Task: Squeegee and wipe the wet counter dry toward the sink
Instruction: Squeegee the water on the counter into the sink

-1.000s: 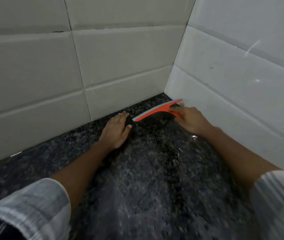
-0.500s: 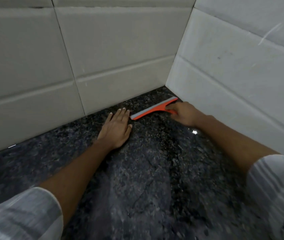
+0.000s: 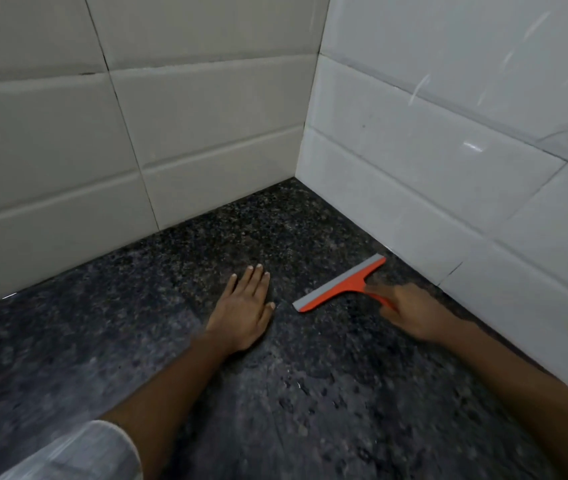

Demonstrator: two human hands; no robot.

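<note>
Dark speckled granite counter (image 3: 310, 393) in a white-tiled wall (image 3: 206, 116) corner, right hand (image 3: 410, 315) gripping the handle of an orange squeegee with grey rubber blade (image 3: 339, 285) lying blade-down on counter near corner, left hand (image 3: 244, 306) flat, fingers together, beside blade's left end.

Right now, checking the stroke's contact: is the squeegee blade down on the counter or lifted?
Down: the squeegee blade's grey edge lies along the counter, with no visible gap.
</note>
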